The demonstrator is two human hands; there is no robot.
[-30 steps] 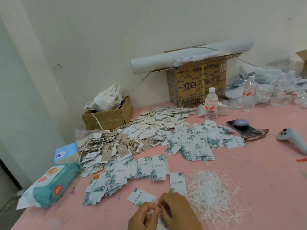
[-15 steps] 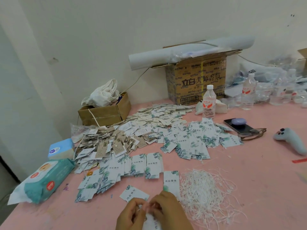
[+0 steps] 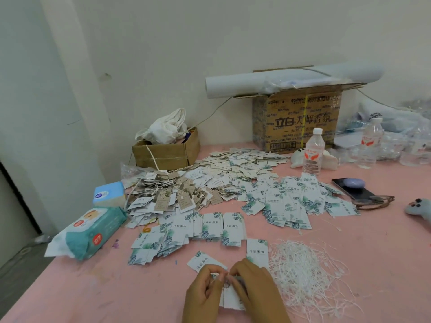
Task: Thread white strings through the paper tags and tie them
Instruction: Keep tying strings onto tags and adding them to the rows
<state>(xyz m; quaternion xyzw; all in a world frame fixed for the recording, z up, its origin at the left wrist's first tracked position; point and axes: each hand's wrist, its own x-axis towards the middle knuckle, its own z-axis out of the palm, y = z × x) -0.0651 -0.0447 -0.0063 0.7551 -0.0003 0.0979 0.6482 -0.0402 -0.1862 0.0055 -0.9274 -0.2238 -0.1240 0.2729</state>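
Note:
At the bottom centre my left hand (image 3: 202,293) and my right hand (image 3: 255,291) meet over a white paper tag (image 3: 231,299), both pinching it at its top edge. Whether a string lies between the fingertips is too small to tell. A loose heap of white strings (image 3: 305,276) lies just right of my right hand. Two single leaf-print tags (image 3: 203,262) (image 3: 256,251) lie just beyond my hands. Rows of leaf-print tags (image 3: 210,226) spread further back, with a bigger pile (image 3: 291,201) on the right and a pile of strung brown and white tags (image 3: 177,194) on the left.
On the pink table (image 3: 384,252) lie a wet-wipe pack (image 3: 91,231), a blue tissue box (image 3: 108,194), a small open carton (image 3: 166,152), a large printed carton (image 3: 296,122) with a paper roll, water bottles (image 3: 313,151), a phone (image 3: 352,190) and a grey soft toy (image 3: 419,209).
The view has shifted a little, so everything sits slightly differently in frame. My hands stay together at the bottom edge on the tag, fingers working at its top.

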